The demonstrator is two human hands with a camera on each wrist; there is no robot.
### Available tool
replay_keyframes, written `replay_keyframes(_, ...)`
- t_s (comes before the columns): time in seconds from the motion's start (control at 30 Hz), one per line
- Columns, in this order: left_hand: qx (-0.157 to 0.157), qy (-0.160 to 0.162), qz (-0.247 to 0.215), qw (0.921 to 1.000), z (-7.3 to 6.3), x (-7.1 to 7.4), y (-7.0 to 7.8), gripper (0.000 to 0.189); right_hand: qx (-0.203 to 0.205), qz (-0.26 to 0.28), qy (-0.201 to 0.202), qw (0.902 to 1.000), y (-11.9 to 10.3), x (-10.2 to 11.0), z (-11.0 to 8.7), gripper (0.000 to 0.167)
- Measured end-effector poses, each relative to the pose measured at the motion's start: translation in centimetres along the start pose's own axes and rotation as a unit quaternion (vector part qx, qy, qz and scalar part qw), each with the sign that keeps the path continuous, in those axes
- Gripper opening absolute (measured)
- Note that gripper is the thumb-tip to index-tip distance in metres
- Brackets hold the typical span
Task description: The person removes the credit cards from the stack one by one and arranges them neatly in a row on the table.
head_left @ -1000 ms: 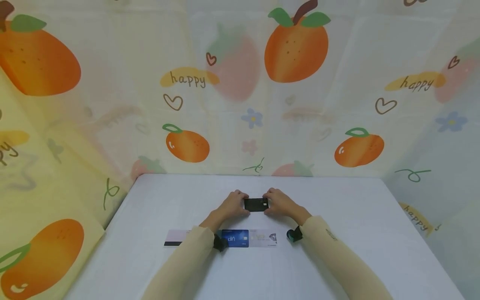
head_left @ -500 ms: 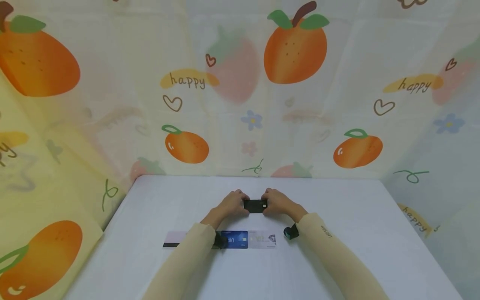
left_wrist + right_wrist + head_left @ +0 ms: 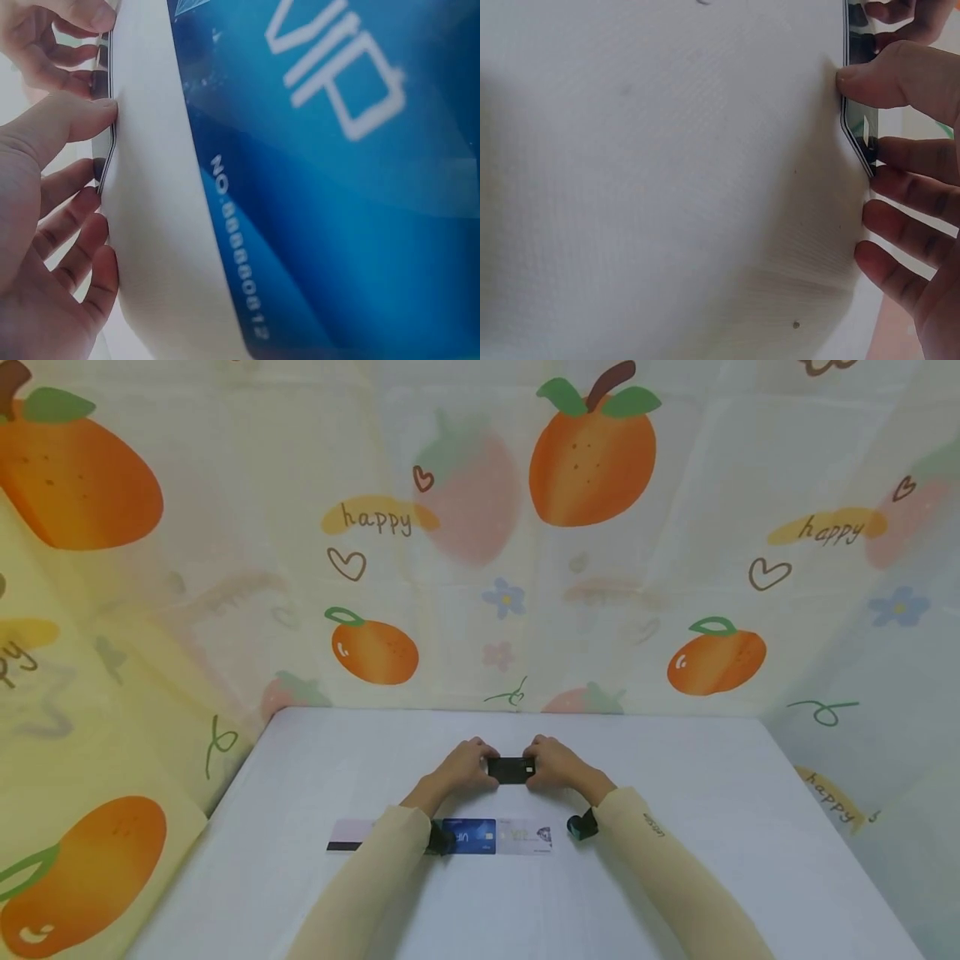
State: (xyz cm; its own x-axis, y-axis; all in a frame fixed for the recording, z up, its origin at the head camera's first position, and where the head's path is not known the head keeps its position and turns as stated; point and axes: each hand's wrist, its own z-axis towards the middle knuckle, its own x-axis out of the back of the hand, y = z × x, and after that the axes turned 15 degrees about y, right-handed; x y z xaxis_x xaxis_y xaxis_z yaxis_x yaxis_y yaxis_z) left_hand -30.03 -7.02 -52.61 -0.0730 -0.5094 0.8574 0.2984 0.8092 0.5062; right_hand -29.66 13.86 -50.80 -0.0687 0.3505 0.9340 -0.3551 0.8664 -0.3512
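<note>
A black card (image 3: pixel 512 770) with a small pale chip mark lies flat near the far part of the table, between both hands. My left hand (image 3: pixel 465 767) pinches its left end, thumb on the near edge and fingers on the far one. At the other end my right hand (image 3: pixel 557 764) pinches it the same way. Seen edge-on in the right wrist view, the card (image 3: pixel 861 112) shows layered edge lines; whether it is one card or a stack I cannot tell. A blue VIP card (image 3: pixel 322 195) fills much of the left wrist view.
Nearer the body lies a row of cards: a pale one with a black stripe (image 3: pixel 347 833), the blue VIP card (image 3: pixel 472 837) and a light grey one (image 3: pixel 525 837). The left sleeve (image 3: pixel 375 868) hides part of the row. A fruit-printed cloth (image 3: pixel 457 602) hangs behind the white table (image 3: pixel 675 752).
The right wrist and sleeve have shifted slightly left and turned a little. Both hands keep their grip on the black card, which stays in place.
</note>
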Motion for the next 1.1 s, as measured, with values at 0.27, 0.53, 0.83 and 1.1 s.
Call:
replay_keyframes(0.27,0.011,0.000,-0.005,0.9999,-0.28,-0.04,0.34,0.051,0.002,0.009,0.011,0.9999,0.05,0.01,-0.41,0.048)
replay_keyframes(0.53,-0.015,-0.004,0.013,0.9998,-0.17,0.26,0.37,0.051,0.003,0.014,0.016,0.9998,0.07,-0.10,-0.33,0.047)
replay_keyframes(0.83,-0.030,-0.024,0.040,0.9985,-0.13,0.31,0.39,0.053,0.002,0.015,0.016,0.9997,0.14,-0.34,-0.39,0.049)
replay_keyframes(1.1,-0.023,-0.023,0.033,0.9989,-0.03,0.63,0.40,0.056,0.013,0.019,0.040,0.9989,-0.22,0.21,-0.69,0.050)
